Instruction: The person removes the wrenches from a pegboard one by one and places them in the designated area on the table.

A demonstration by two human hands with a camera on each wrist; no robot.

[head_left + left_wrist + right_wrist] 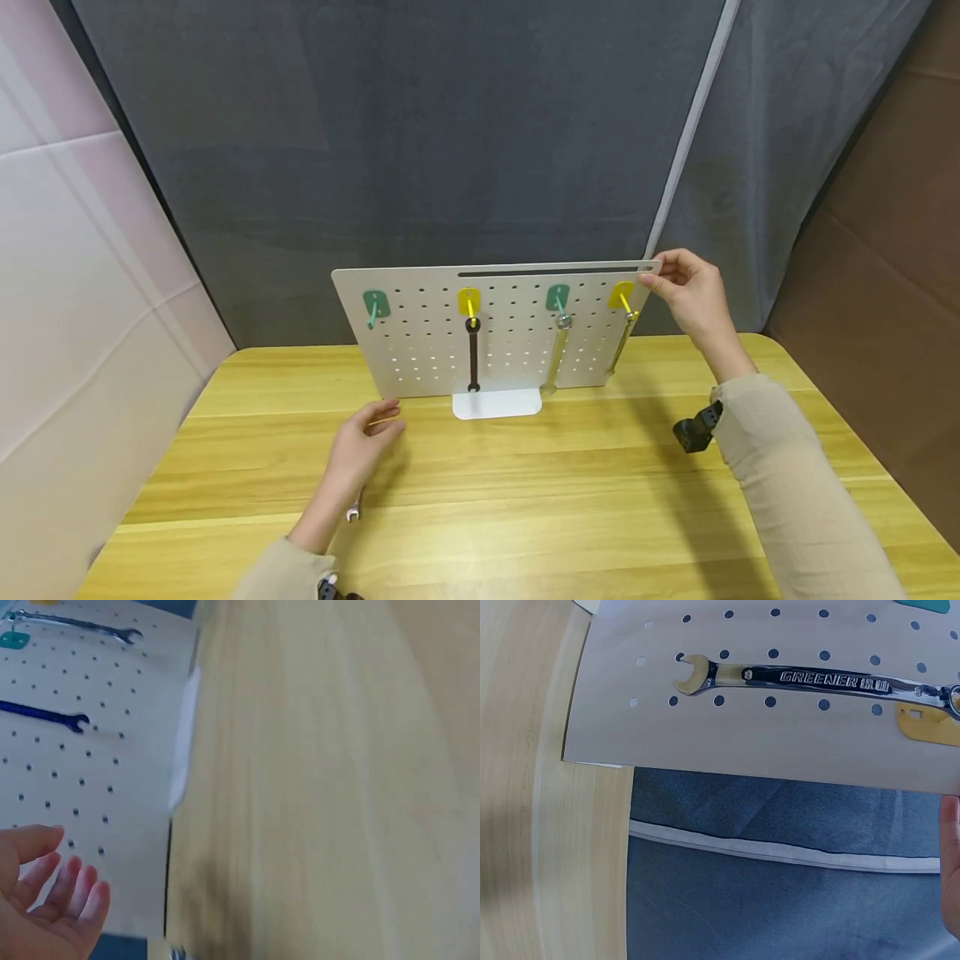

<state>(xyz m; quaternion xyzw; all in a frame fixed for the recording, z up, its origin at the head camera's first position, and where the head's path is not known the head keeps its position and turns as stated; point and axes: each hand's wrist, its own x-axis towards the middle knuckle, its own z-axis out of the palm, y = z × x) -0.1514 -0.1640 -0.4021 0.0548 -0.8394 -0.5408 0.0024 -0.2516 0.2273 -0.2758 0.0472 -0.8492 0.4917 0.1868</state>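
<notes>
Steadying Hold

Right grip (686, 287) clamps the upper right corner of the pegboard (427, 354), likely to steady it on the bench (510, 483). Left grip (363, 442), fingers parted, holds nothing. 3 wrenches (473, 358) hang ring-up from hooks (468, 298); 1 loose wrench (354, 510) lies near the left grip.

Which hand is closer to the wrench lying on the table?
Left. The left hand is near the wrench; the right hand is farther away, gripping the top right corner of the pegboard.
</notes>
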